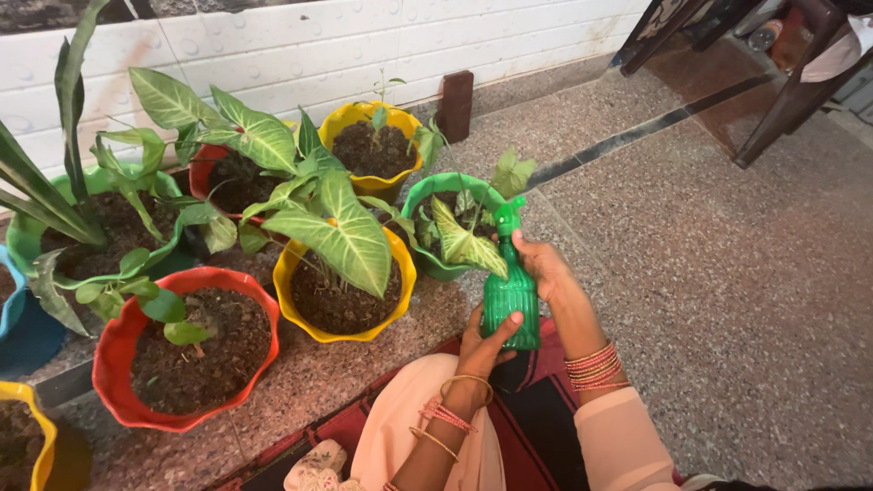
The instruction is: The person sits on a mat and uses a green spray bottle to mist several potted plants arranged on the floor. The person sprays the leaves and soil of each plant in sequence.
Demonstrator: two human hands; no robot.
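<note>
Speckled granite floor (727, 273) w/ white tiled wall (364, 45) behind; potted plants in glossy scalloped plastic pots. Left hand (482, 345) cups base of ribbed green spray bottle (511, 300), fingers curled round it, thumb pressed on front. Right hand (546, 268) wraps the neck, fingers closed near the trigger; exact fingertip position hidden. Bottle sits upright just beside green pot (436, 264), near yellow pot (341, 332) holding broad variegated leaves. Risk (judged): slick translucent plastic may slip if wet; nozzle close to leaves could bruise them. Red pot (118, 382) holds dark crumbly soil.
</note>
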